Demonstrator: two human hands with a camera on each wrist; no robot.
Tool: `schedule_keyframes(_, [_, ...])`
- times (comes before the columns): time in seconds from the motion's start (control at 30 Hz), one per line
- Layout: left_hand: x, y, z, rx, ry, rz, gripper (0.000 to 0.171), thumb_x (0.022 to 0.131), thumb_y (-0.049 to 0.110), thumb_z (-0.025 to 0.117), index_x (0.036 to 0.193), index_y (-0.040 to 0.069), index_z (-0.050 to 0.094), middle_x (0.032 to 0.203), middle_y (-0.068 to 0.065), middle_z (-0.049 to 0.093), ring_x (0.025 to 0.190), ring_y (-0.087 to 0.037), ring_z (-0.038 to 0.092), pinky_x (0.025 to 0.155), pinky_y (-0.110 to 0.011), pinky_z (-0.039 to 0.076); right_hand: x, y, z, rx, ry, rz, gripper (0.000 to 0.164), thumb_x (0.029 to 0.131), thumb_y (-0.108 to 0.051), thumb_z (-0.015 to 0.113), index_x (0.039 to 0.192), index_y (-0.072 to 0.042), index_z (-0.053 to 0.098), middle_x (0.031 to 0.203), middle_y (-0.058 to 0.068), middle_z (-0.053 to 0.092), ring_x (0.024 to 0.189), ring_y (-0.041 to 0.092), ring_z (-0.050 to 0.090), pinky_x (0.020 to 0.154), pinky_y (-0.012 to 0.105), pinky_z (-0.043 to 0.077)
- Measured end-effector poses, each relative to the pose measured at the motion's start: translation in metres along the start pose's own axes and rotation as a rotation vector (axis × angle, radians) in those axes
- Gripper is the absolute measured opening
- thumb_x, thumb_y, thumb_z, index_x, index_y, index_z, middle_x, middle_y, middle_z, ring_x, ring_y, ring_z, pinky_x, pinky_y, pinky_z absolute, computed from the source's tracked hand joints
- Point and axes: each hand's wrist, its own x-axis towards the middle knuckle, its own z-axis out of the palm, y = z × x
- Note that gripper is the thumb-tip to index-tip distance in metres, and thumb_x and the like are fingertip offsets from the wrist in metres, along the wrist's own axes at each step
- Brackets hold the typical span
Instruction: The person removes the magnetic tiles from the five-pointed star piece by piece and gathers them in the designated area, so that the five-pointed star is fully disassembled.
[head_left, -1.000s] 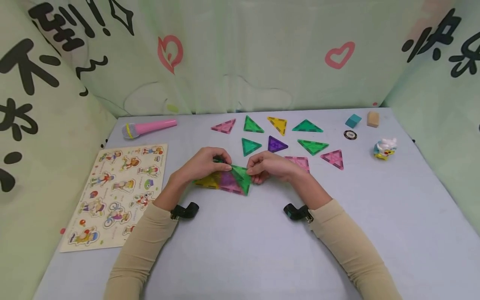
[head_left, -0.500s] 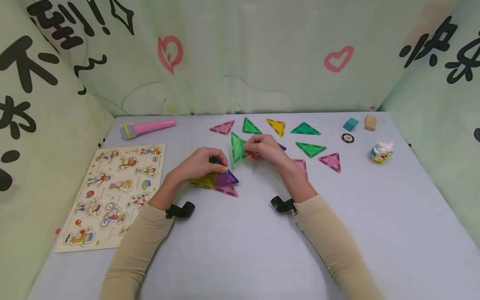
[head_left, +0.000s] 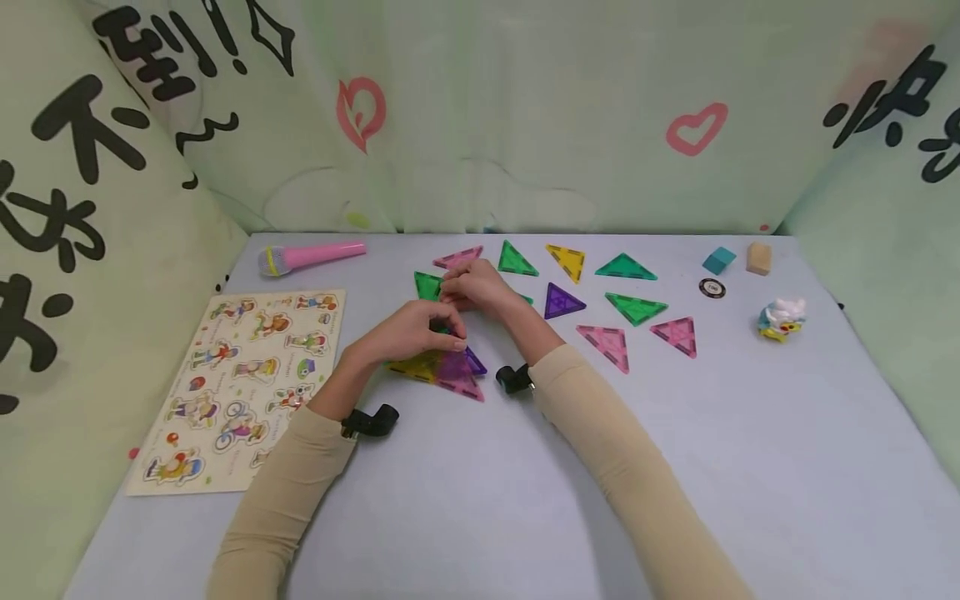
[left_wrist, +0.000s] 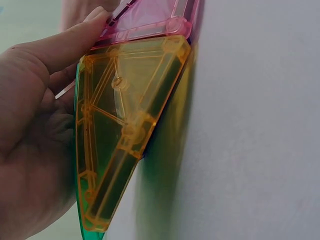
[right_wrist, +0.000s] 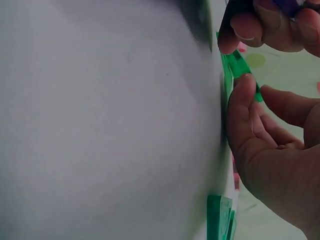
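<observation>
My left hand [head_left: 408, 333] grips a cluster of see-through magnetic triangle tiles by its upper edge. A yellow tile [left_wrist: 130, 100] joins a pink tile [left_wrist: 150, 20] in it; a purple tile [head_left: 476, 362] peeks out at the right, and a green edge [left_wrist: 77, 150] runs behind the yellow one. Palm and fingers hide part of the cluster. Just beyond the left hand, my right hand [head_left: 480, 287] pinches a green triangle tile [head_left: 427, 285] between thumb and fingertips. In the right wrist view that green tile [right_wrist: 239, 65] stands tilted near the left hand's fingers [right_wrist: 245, 30].
Loose triangle tiles lie behind and to the right, among them a purple one [head_left: 562, 302] and a pink one [head_left: 606, 345]. A picture puzzle board [head_left: 240, 392] and pink toy microphone [head_left: 315, 257] are left. Blocks [head_left: 758, 258], a round chip [head_left: 712, 288] and a figurine [head_left: 782, 320] stand right.
The right hand has taken the green tile off the cluster's right end and carried it up and left, behind the left hand. The left hand keeps its grip in nearly the same place.
</observation>
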Motion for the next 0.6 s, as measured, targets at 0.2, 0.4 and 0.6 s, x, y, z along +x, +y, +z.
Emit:
schedule_keyframes(0.2, [0.002, 0.001, 0.003, -0.009, 0.005, -0.008, 0.008, 0.089, 0.025, 0.076, 0.091, 0.02, 0.07, 0.093, 0.003, 0.068, 0.097, -0.016, 0.056, 0.093, -0.035, 0.043, -0.01, -0.001, -0.006, -0.089, -0.003, -0.017, 0.029, 0.098, -0.008, 0.057, 0.123, 0.006, 0.063, 0.092, 0.013, 0.069, 0.073, 0.012, 0.065, 0.07, 0.024, 0.057])
schedule_keyframes(0.4, [0.002, 0.001, 0.004, -0.017, -0.003, -0.019, 0.007, 0.09, 0.023, 0.075, 0.092, 0.019, 0.07, 0.093, 0.002, 0.068, 0.096, -0.019, 0.056, 0.093, -0.037, 0.043, -0.033, 0.005, -0.022, -0.234, -0.001, -0.088, 0.027, 0.099, -0.016, 0.058, 0.117, 0.002, 0.067, 0.101, 0.016, 0.07, 0.08, 0.018, 0.066, 0.076, 0.027, 0.058])
schedule_keyframes(0.6, [0.002, -0.001, 0.004, -0.023, -0.01, -0.043, 0.007, 0.09, 0.024, 0.074, 0.094, 0.02, 0.069, 0.094, 0.001, 0.067, 0.095, -0.019, 0.056, 0.092, -0.037, 0.044, -0.064, 0.015, -0.043, -0.308, -0.043, -0.125, 0.026, 0.099, -0.02, 0.059, 0.115, -0.001, 0.069, 0.1, 0.014, 0.071, 0.084, 0.022, 0.064, 0.076, 0.028, 0.054])
